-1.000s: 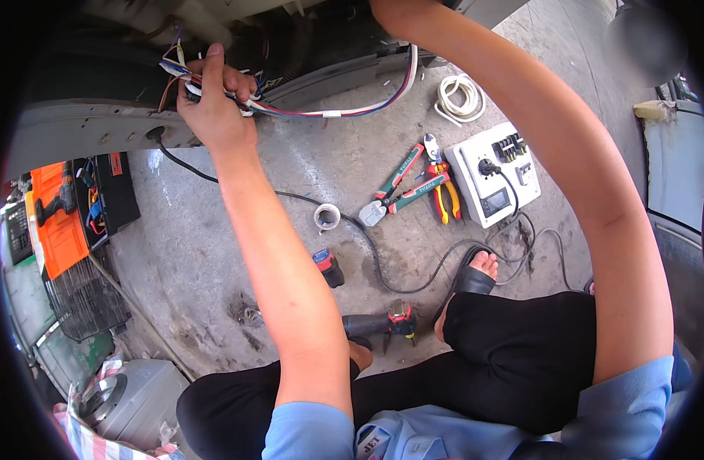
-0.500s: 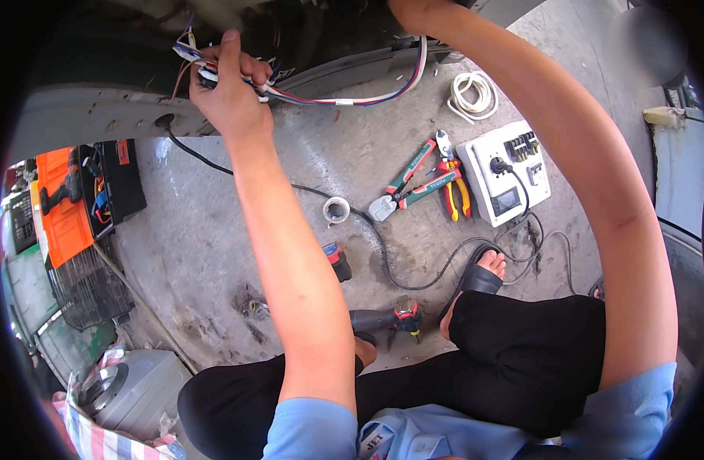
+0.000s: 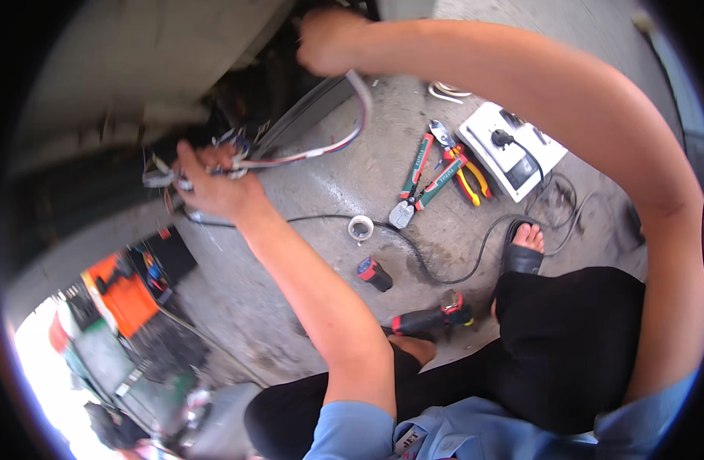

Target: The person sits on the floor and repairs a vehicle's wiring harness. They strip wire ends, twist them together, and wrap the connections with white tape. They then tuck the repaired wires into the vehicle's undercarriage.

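Note:
My left hand (image 3: pixel 214 184) is closed around a bundle of coloured wires (image 3: pixel 306 153) hanging from the dark underside of a grey machine body (image 3: pixel 137 69). The bundle curves up to the right toward my right hand (image 3: pixel 329 42), which reaches into the dark opening at the top and grips the same wires near their upper end. Its fingers are partly hidden inside the opening. My legs in black trousers and one sandalled foot (image 3: pixel 524 249) rest on the concrete floor (image 3: pixel 344 192) below.
On the floor lie green-handled pliers (image 3: pixel 417 180), red-and-yellow cutters (image 3: pixel 467 172), a white power strip (image 3: pixel 509 149) with a black cable, a tape roll (image 3: pixel 360 228), a small red-black tool (image 3: pixel 375 274) and a drill (image 3: pixel 428 320). An orange toolbox (image 3: pixel 126 295) stands at left.
The view has tilted and shifted. My left hand with the wires sits lower and further left in the picture, and my right hand has come into view at the top.

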{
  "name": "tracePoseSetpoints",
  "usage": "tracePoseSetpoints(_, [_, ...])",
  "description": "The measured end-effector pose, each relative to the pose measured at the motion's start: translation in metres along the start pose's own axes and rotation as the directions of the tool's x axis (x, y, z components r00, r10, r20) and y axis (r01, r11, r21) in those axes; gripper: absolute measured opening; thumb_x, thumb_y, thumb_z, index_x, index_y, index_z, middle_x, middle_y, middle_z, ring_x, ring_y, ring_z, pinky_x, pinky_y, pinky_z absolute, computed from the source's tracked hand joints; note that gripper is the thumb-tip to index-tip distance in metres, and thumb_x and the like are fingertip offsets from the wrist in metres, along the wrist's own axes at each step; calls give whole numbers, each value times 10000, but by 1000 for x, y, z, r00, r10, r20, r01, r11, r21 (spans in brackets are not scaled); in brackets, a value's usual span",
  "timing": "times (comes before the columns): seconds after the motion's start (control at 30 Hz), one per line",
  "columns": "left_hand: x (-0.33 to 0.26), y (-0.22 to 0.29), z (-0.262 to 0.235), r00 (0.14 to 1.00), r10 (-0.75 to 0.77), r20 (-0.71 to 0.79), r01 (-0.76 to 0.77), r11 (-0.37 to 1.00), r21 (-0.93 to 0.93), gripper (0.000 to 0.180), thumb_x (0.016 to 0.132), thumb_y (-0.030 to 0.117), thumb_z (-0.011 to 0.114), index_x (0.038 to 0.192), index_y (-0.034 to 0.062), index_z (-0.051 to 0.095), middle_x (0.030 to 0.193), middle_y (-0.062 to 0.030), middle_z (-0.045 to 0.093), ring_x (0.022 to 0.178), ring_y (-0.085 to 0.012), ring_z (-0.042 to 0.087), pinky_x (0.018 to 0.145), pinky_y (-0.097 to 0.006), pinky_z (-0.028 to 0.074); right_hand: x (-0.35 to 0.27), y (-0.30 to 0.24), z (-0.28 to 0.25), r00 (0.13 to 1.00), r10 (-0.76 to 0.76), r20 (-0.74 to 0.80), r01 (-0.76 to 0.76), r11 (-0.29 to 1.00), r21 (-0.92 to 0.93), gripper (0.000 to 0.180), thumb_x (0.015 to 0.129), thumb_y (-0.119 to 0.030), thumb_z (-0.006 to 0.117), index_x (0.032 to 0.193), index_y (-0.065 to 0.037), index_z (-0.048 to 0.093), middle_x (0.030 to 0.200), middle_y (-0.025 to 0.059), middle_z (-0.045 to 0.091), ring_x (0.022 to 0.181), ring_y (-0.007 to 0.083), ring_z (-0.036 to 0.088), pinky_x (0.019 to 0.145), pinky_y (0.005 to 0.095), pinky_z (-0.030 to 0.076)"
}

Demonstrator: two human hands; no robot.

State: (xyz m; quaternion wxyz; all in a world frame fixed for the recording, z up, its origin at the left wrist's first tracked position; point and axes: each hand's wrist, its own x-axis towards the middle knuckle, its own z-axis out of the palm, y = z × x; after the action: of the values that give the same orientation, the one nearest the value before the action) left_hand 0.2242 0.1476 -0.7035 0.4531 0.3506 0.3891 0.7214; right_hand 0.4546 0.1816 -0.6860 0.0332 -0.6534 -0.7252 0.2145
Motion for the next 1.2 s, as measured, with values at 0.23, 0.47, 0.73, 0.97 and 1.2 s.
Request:
tracePoseSetpoints(0.23, [18,-1,32,996,7,87,-35,944,329,242,974,135,738,855,80,534,595,-7,438,487,-116,420,508,-306,409,-92,11,43,913,401,-78,-142,490,860,276,971,-114,573,1157,86,611,966,341,700,990,487,697,853,527,582])
tracePoseSetpoints(0.47, [55,-11,45,984,-10,179,-104,779,618,283,943,215,803,970,18,602,729,-70,580,558,-167,504,530,-319,455,-46,18,74,842,538,-50,-103,251,962,321,990,-272,603,1113,-7,737,1029,280,727,1011,459,702,903,518,572])
tracePoseSetpoints(0.73, [55,-3,50,991,13,133,-96,758,646,319,954,239,787,1044,21,572,801,-74,557,604,-176,513,541,-335,475,-85,17,77,847,516,-129,-45,312,949,313,1019,-243,552,1108,-16,748,942,243,747,924,392,741,880,473,587])
tracePoseSetpoints(0.97, [47,6,44,996,4,85,-42,887,460,263,986,247,749,1030,57,571,733,-9,443,591,-136,445,528,-304,441,-71,35,71,743,665,-76,-145,271,951,353,1049,-255,524,1033,38,721,745,173,729,774,321,756,811,438,587])
tracePoseSetpoints(1.2, [32,-5,40,1000,3,20,-11,908,419,218,987,188,738,1001,67,557,646,-6,446,503,-119,427,505,-312,424,-82,32,102,811,575,-107,-84,295,952,295,1035,-242,593,1071,33,693,759,133,695,698,246,702,668,404,539])
